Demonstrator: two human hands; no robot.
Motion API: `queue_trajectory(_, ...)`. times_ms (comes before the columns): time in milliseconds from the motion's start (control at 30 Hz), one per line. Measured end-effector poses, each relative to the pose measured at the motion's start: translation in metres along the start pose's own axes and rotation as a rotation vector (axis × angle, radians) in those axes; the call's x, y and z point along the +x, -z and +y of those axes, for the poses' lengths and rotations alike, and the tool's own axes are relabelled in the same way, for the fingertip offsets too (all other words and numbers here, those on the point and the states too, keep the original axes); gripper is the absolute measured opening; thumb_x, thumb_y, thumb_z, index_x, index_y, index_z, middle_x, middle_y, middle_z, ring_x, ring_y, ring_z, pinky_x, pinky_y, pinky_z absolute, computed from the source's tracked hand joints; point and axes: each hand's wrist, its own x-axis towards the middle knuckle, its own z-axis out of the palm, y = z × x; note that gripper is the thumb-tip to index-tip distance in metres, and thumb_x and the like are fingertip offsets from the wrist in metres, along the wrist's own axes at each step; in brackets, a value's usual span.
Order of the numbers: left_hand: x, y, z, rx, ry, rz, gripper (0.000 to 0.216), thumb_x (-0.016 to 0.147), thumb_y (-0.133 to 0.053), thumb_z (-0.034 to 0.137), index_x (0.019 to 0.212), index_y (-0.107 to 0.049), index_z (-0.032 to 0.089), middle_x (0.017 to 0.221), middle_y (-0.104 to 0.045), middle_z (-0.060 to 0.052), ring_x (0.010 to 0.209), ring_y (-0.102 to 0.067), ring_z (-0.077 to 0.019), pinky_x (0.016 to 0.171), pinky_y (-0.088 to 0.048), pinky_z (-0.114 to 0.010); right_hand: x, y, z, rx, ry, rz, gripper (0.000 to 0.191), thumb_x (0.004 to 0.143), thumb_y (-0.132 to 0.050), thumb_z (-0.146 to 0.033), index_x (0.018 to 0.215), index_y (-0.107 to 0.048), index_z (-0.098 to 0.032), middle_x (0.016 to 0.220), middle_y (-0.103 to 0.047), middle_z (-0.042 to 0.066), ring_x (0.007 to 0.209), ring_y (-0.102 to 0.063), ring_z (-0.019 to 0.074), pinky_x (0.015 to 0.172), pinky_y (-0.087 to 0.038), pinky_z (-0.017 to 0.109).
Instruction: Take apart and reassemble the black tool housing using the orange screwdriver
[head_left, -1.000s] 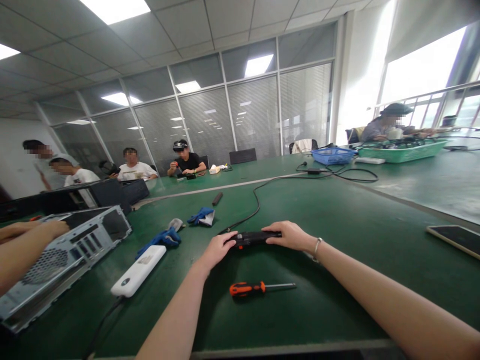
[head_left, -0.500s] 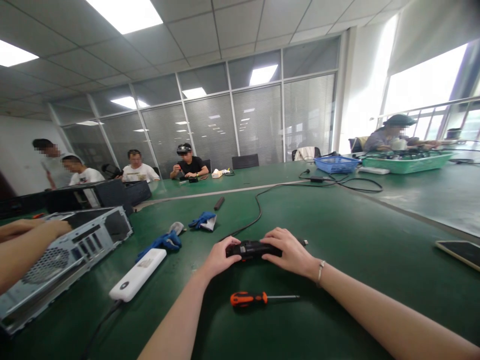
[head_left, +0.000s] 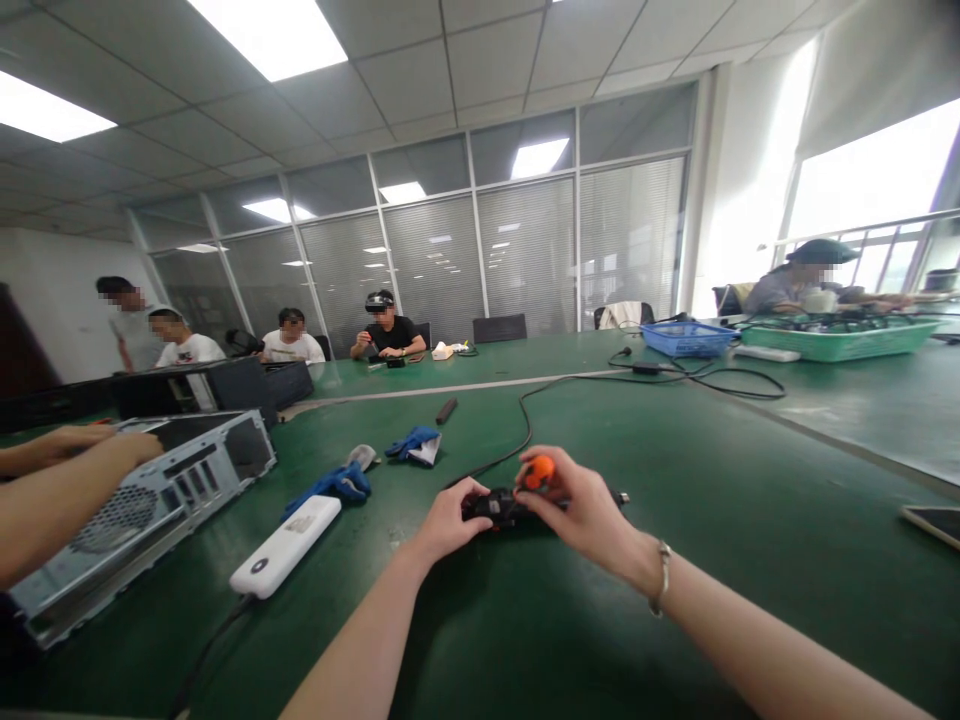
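Black device (head_left: pixel 504 507) sits gripped by left hand (head_left: pixel 450 522); above it, right hand (head_left: pixel 591 515) holds screwdriver (head_left: pixel 539 472), seemingly seating its hidden tip; steady aim needed next.

The wearer's two hands at work, close together but not touching.
From the head view, we see the bare left forearm (head_left: pixel 369 628) rise from the lower edge and lean right, while the bare right forearm (head_left: pixel 757 630) slants up and leftward; the two converge ahead of the body. We note the left hand (head_left: pixel 447 525) in a pinching grip, its thumb (head_left: pixel 478 524) on the near side and its index finger (head_left: pixel 470 487) on the far side. We find the right hand (head_left: pixel 592 508) slightly higher, back upward, its fingers curled in a grip and its thumb reaching toward the left hand; its lower fingers are partly hidden from us.
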Motion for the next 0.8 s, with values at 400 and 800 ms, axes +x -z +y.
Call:
queue_trajectory(400, -0.001, -0.007, 0.003, -0.01, -0.042, -0.015, 0.031, 0.07, -0.072, 0.016, 0.099, -0.063, 0.02, 0.099, -0.069, -0.003, 0.09, -0.064, -0.0212, 0.082, -0.049, -0.03, -0.018, -0.017, 0.027, -0.321, 0.192, 0.114, 0.058, 0.095, -0.045, -0.029, 0.146, -0.019, -0.023, 0.108, -0.066, 0.01, 0.09, -0.067, 0.0233, 0.08, -0.057, 0.04)
queue_trajectory(800, 0.001, -0.01, -0.004, -0.023, -0.072, 0.0, 0.031, 0.07, -0.073, 0.018, 0.099, -0.062, 0.02, 0.096, -0.068, -0.002, 0.087, -0.063, -0.0206, 0.081, -0.049, -0.03, -0.014, -0.017, 0.01, -0.325, 0.342, -0.008, 0.05, 0.096, -0.037, -0.018, 0.145, -0.024, -0.021, 0.109, -0.064, 0.011, 0.096, -0.065, 0.0219, 0.082, -0.057, 0.038)
